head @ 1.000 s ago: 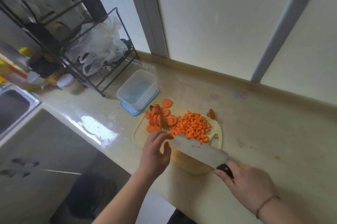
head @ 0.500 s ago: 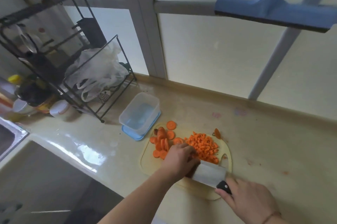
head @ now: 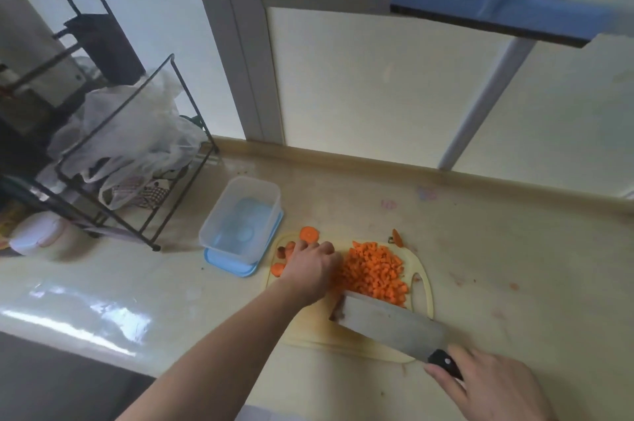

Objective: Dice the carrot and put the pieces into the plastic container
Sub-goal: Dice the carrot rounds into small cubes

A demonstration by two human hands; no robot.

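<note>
Low in the middle of the frame, the left hand (head: 310,266) is lying on the cutting board (head: 423,286), fingers curled down over the carrot slices (head: 308,234); whether they are gripping any I cannot tell. The diced carrot (head: 372,271) is lying heaped just right of that hand. At lower right, the right hand (head: 494,386) is gripping the cleaver (head: 387,323) by its black handle, blade resting against the heap. The plastic container (head: 242,218) is sitting on its blue lid (head: 223,261) on the worktop (head: 514,249), touching the board's left edge.

Orange carrot dice (head: 372,271), pale yellow board (head: 423,286)
</note>
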